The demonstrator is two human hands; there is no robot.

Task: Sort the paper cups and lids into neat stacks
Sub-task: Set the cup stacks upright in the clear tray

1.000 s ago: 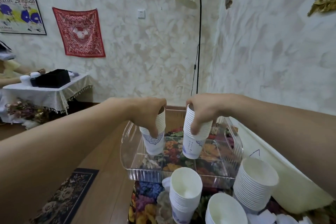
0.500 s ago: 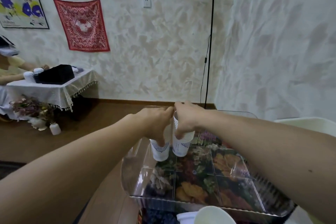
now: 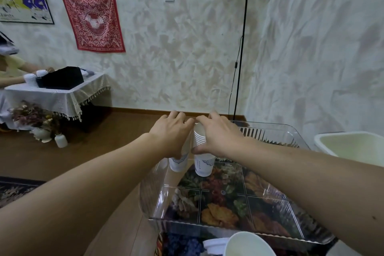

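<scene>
Two stacks of white paper cups with blue print stand side by side in the far left corner of a clear plastic tray [image 3: 291, 233]. My left hand [image 3: 172, 133] wraps over the left cup stack [image 3: 179, 164], thumb down its near side. My right hand [image 3: 222, 137] holds the right cup stack [image 3: 204, 166], thumb pressed on its side and fingers over the rim. Both stacks' bases seem to rest on the tray floor. Most of the left stack is hidden by my hand. Another open cup [image 3: 249, 244] shows at the bottom edge, next to a white lid [image 3: 214, 243].
The tray sits on a floral cloth [image 3: 220, 212]. A pale plastic bin [image 3: 353, 145] stands to the right. A floor lamp pole [image 3: 239, 81] rises behind the tray. At far left a person sits at a cloth-covered side table [image 3: 54, 95] with cups on it.
Both hands carried their cup stacks away from me and together, down into the tray's far left corner. The view has tilted up, so the near cup stacks have dropped out of sight.
</scene>
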